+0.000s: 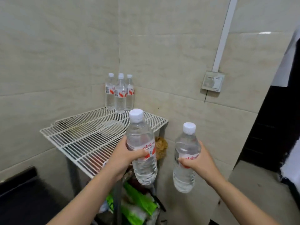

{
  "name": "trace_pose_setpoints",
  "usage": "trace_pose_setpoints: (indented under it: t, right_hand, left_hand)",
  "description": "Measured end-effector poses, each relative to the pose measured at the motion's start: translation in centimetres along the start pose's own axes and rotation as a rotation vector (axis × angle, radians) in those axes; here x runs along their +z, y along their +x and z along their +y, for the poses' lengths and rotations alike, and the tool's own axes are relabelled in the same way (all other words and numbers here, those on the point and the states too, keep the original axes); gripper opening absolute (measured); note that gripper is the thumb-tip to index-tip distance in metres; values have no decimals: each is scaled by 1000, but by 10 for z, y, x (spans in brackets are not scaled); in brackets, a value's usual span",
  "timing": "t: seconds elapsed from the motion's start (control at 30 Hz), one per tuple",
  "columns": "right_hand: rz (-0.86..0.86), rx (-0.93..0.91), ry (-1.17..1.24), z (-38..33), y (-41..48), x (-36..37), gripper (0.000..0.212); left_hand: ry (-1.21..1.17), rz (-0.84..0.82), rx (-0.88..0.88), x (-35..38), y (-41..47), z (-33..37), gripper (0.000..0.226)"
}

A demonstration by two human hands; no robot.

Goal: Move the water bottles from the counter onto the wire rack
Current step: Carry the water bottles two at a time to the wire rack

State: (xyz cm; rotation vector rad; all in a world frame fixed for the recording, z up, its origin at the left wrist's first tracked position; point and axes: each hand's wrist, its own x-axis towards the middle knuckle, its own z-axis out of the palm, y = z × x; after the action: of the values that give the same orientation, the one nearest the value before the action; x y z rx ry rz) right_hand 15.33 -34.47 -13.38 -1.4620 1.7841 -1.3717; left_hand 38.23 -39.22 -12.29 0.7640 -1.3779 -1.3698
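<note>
My left hand (125, 157) grips a clear water bottle (140, 140) with a white cap and red label, held upright over the near right corner of the white wire rack (78, 137). My right hand (197, 163) holds a second water bottle (185, 174) of the same kind, upright, in the air to the right of the rack. Several more bottles (119, 93) stand together at the rack's far corner, against the tiled walls.
Green and white bags (138, 203) lie on a lower level under the rack. A brown bundle (161, 147) sits behind the rack's right leg. A wall switch (213, 81) and a white conduit are on the right wall. A dark surface (21, 189) lies at lower left, a dark doorway at right.
</note>
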Motion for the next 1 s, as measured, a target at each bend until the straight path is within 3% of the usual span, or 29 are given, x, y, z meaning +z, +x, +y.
trace_pose_setpoints:
  t: [0.17,0.27,0.43,0.5,0.67,0.83,1.0]
  right_hand:
    - [-67,-137,109,-6,89,-27,81]
    - [-148,-187,117,-19,142,-35,74]
    - [-185,-290,166,-45,225,-17,79]
    - [-211,-281,239,-51,254,3,81]
    - [-342,-186,320,-57,321,73,85]
    - [-393,-113,358,-55,372,123,55]
    - [-415,-140,310,-50,421,165,62]
  left_hand:
    - [19,160,156,13,72,29,64]
    - [43,266,191,18,107,38,62]
    - [80,377,164,10,145,37,83]
    - [105,416,146,0,155,30,90]
    - [137,452,95,-33,188,17,79]
    - [134,459,39,-72,232,7,96]
    - [128,458,10,-92,269,-3,93]
